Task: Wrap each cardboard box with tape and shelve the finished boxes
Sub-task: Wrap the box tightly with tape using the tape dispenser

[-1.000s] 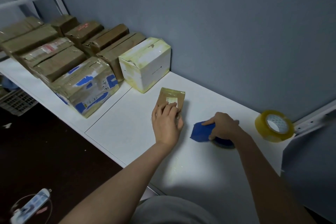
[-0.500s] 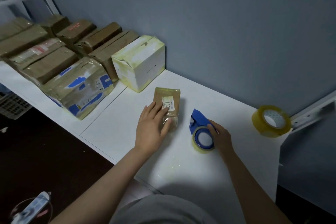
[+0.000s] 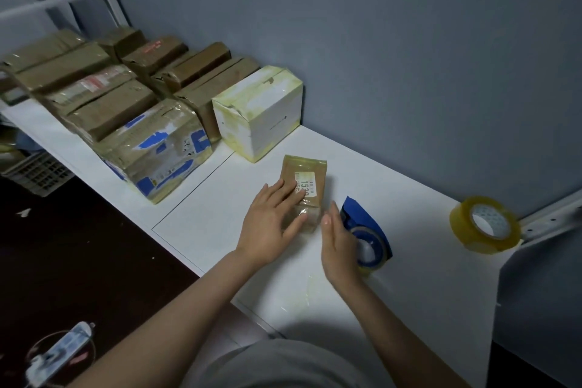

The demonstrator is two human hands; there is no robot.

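Under left hand (image 3: 271,224) fingers: small taped box (image 3: 307,186), flat on table (image 3: 425,277).

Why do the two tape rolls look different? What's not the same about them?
The tape in the blue holder has a blue plastic cover; the bare tape roll has none. The tape in the blue holder sits right beside the right hand; the bare tape roll sits alone, far off to the right. Both are yellowish see-through tape on the white table.
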